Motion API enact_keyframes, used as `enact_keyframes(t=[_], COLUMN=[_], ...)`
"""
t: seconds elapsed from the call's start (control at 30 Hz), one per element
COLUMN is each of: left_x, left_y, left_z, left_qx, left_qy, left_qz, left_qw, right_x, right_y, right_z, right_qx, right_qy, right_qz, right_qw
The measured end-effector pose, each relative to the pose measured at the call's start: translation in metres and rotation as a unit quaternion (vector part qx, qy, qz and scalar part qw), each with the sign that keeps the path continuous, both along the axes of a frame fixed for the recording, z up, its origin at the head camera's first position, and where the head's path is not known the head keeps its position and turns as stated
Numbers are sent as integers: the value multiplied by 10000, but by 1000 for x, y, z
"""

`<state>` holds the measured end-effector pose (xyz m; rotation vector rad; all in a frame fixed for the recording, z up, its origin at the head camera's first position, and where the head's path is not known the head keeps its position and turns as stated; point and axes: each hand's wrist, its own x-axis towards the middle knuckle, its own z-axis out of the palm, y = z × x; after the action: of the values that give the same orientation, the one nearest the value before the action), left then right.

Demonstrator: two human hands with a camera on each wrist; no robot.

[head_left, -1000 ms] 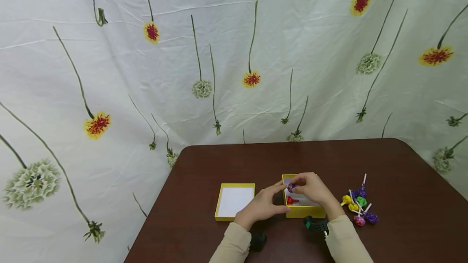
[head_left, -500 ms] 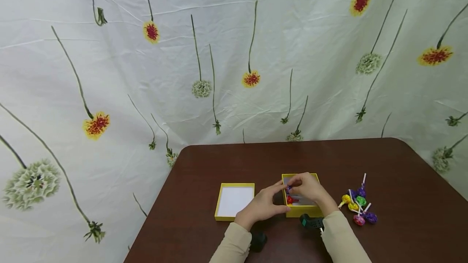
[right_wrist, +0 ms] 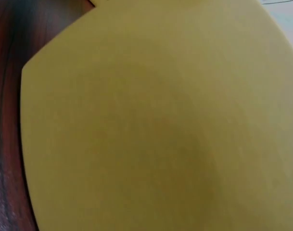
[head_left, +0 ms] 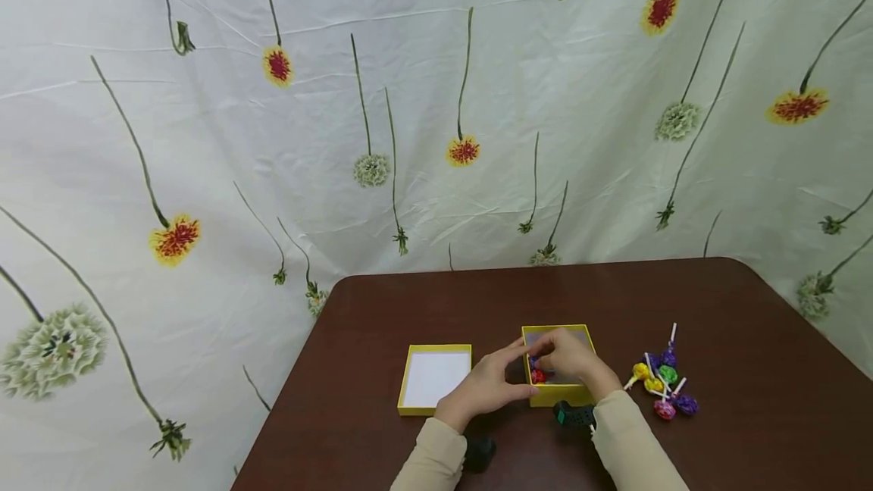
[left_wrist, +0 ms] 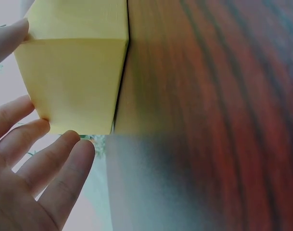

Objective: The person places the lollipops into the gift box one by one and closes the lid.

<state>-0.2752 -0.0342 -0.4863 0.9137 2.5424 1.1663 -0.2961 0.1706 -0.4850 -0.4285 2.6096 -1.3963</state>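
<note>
A yellow box (head_left: 546,398) with a pale inside stands uncovered on the dark table. My left hand (head_left: 483,387) rests against its left side, fingers extended at the wall and thumb at the near corner; the left wrist view shows fingertips touching the yellow wall (left_wrist: 69,82). My right hand (head_left: 571,354) reaches down into the box and pinches a purple lollipop (head_left: 533,361) near the left wall, partly hidden by the fingers. Just nearer to me a red lollipop (head_left: 538,376) lies inside. Box wall (right_wrist: 136,120) fills the right wrist view.
Left of the box lies its yellow-rimmed lid (head_left: 434,377), white inside facing up. To the right is a loose pile of several wrapped lollipops, among them a green one (head_left: 668,375) and a pink one (head_left: 664,408). A flowered cloth (head_left: 409,112) hangs behind the table.
My right hand has lowered the purple lollipop deeper into the box and moved slightly left. The left hand keeps its place at the box. The head view has shifted a little.
</note>
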Motion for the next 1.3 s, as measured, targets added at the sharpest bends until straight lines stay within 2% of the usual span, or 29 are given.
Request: enact_keyframes(t=[0.17,0.37,0.53,0.73,1.07,1.3], left_x=[-1,-1,-1,0,0,1], left_y=[0,0,-1,0,2,1], left_z=[0,0,-1,0,3,3], left_qx=[-66,-48,-71,-97,-117,-145], left_qy=[23,-20,-8,-31,42,23], left_qz=[22,25,33,-20,149,97], left_qw=[10000,10000,10000,9999,9998,9998], right_x=[1,2,3,9,32,52], right_y=[-1,-2,-4,-1,25,58], right_z=[1,1,3,11,42,64], right_qx=[-137,-45,47,-214,-394,-419], right_qy=[-216,-141,-111,63,701,794], right_qz=[-29,-102,-429,-695,-1062,-1650], right_qw=[9997,9998,9990,9973,9911,9822])
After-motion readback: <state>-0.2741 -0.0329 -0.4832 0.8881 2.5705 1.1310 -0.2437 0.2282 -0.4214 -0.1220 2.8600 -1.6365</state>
